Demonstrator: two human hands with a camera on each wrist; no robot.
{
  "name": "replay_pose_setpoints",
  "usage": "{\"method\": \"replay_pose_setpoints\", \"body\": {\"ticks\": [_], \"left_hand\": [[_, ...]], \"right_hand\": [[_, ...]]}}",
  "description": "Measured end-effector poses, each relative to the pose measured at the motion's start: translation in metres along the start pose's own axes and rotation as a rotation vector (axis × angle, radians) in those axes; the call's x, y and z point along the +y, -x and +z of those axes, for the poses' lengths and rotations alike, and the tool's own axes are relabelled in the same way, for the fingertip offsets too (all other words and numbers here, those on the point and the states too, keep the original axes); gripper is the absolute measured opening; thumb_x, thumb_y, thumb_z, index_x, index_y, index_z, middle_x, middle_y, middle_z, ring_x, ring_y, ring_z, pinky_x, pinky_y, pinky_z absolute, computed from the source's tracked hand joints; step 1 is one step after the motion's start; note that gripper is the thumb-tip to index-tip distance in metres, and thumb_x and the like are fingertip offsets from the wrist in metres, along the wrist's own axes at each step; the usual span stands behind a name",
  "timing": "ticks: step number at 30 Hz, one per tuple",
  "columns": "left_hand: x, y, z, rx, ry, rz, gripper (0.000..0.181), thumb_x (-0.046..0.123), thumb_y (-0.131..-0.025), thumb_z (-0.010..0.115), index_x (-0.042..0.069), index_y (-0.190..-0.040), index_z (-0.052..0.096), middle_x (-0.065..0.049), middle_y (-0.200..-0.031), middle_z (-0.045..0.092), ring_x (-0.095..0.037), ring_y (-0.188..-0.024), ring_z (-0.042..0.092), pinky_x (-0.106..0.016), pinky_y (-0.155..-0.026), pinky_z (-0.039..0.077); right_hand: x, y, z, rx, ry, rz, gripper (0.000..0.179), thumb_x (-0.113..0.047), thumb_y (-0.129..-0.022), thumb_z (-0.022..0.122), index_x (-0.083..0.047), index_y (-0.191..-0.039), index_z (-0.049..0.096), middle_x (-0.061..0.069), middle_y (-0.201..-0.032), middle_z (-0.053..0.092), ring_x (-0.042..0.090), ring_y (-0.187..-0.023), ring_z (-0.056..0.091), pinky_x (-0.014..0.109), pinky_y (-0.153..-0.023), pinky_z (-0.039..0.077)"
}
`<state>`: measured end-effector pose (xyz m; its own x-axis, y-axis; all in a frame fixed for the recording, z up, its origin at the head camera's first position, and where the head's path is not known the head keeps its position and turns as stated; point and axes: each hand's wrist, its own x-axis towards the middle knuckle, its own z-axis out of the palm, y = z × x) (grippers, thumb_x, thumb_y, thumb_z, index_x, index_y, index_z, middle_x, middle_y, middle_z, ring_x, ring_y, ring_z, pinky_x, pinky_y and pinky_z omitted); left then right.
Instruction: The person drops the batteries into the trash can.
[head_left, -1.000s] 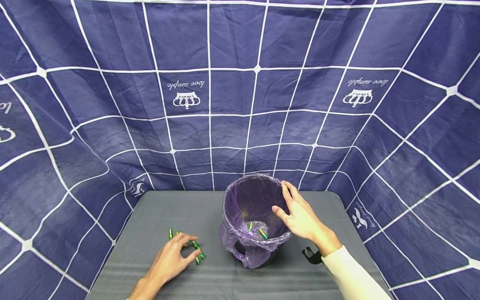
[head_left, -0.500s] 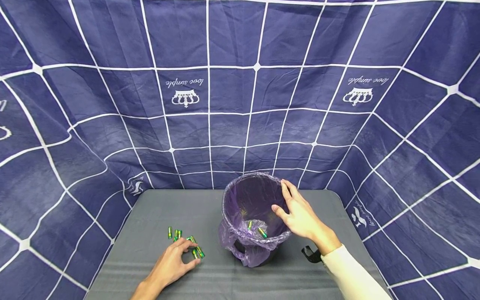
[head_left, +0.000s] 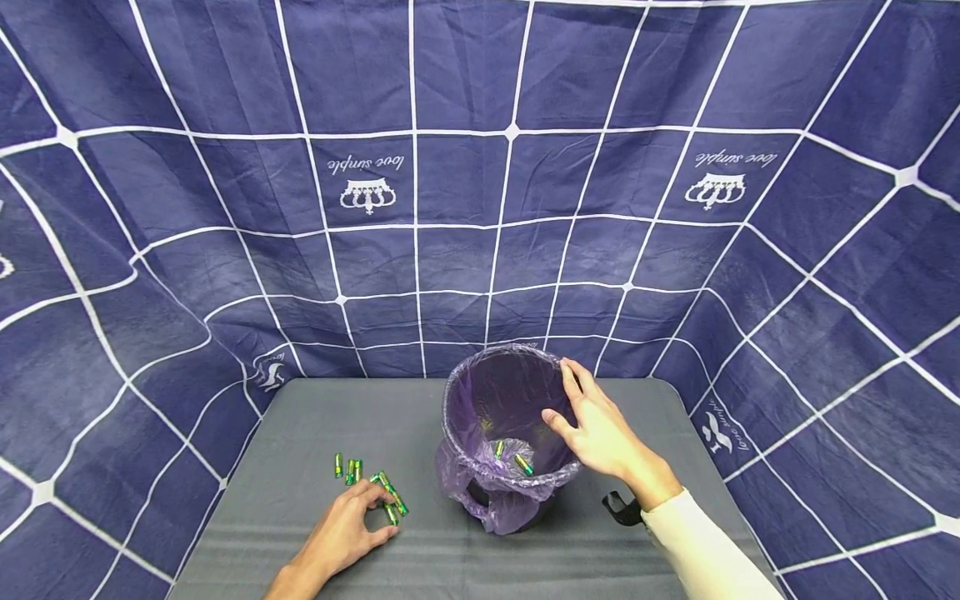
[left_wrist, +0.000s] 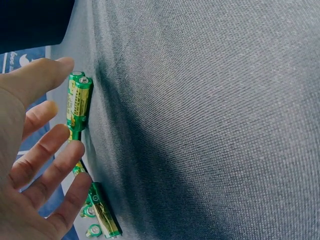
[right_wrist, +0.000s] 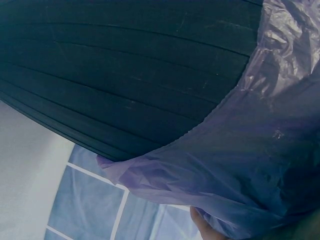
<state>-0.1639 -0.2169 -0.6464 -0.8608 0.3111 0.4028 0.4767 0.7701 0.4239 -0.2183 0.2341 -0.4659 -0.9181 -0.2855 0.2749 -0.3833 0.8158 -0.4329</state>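
My left hand [head_left: 347, 518] is low over the grey table, its thumb and fingers curved around a few green-and-yellow batteries [head_left: 392, 493] with a gap between thumb tip and index finger. In the left wrist view, paired batteries [left_wrist: 80, 100] lie by the thumb, and another battery [left_wrist: 104, 212] lies below the little finger. No battery is plainly pinched. My right hand [head_left: 600, 429] rests on the right rim of a dark trash bin [right_wrist: 110, 80], fingers fairly straight and thumb over the opening. A purple bag [head_left: 510, 504] lines the bin; batteries [head_left: 523, 464] lie inside.
Several more batteries [head_left: 349, 471] lie just beyond the left hand. A black curved object [head_left: 621, 510] shows beside the right wrist. Blue cloth [head_left: 465, 183] with white lines surrounds the grey table [head_left: 315, 417] at the back and sides.
My left hand has drawn slightly back and its thumb has lowered toward the table, uncovering more batteries. The right hand stays on the bin's rim.
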Motion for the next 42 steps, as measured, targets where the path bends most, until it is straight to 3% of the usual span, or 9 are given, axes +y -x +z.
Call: {"method": "replay_pose_setpoints", "body": {"ticks": [7, 16, 22, 34, 42], "left_hand": [[-0.0017, 0.0008, 0.0025, 0.022, 0.011, 0.027, 0.05, 0.023, -0.067, 0.114, 0.025, -0.105, 0.081, 0.01, -0.103, 0.074, -0.013, -0.089, 0.075, -0.031, -0.078, 0.064], [-0.0046, 0.0031, 0.0075, 0.035, 0.018, 0.011, 0.05, 0.019, -0.066, 0.114, 0.024, -0.103, 0.081, 0.01, -0.102, 0.073, -0.011, -0.087, 0.071, -0.029, -0.077, 0.062], [-0.0038, 0.0021, 0.0091, 0.021, 0.004, -0.028, 0.049, 0.016, -0.066, 0.113, 0.024, -0.103, 0.082, 0.01, -0.101, 0.073, -0.011, -0.087, 0.072, -0.03, -0.078, 0.063], [0.0013, -0.0012, 0.0052, -0.076, -0.013, -0.163, 0.043, 0.017, -0.072, 0.111, 0.026, -0.101, 0.081, 0.012, -0.099, 0.071, -0.009, -0.09, 0.073, -0.029, -0.08, 0.063], [0.0008, -0.0009, 0.0065, -0.057, -0.006, -0.143, 0.043, 0.016, -0.071, 0.111, 0.026, -0.099, 0.081, 0.013, -0.098, 0.072, -0.009, -0.089, 0.072, -0.029, -0.079, 0.063]], "right_hand": [[-0.0005, -0.0002, -0.0005, -0.001, 0.002, 0.001, 0.089, -0.038, -0.114, 0.071, 0.008, -0.179, 0.031, 0.029, -0.187, 0.034, 0.054, -0.168, 0.047, 0.072, -0.132, 0.045], [-0.0011, 0.0004, -0.0007, -0.005, -0.004, 0.008, 0.089, -0.037, -0.114, 0.071, 0.007, -0.18, 0.03, 0.029, -0.187, 0.033, 0.055, -0.168, 0.047, 0.073, -0.132, 0.044], [-0.0011, 0.0005, -0.0006, -0.002, -0.008, 0.005, 0.09, -0.037, -0.113, 0.071, 0.007, -0.18, 0.031, 0.029, -0.187, 0.033, 0.054, -0.168, 0.047, 0.074, -0.131, 0.045], [-0.0026, -0.0003, -0.0007, 0.002, -0.013, 0.007, 0.089, -0.035, -0.113, 0.073, 0.008, -0.179, 0.031, 0.029, -0.187, 0.034, 0.054, -0.168, 0.046, 0.074, -0.132, 0.044], [-0.0013, -0.0002, -0.0006, -0.003, -0.008, 0.01, 0.089, -0.036, -0.113, 0.072, 0.007, -0.18, 0.031, 0.029, -0.187, 0.034, 0.053, -0.169, 0.046, 0.073, -0.132, 0.044]]}}
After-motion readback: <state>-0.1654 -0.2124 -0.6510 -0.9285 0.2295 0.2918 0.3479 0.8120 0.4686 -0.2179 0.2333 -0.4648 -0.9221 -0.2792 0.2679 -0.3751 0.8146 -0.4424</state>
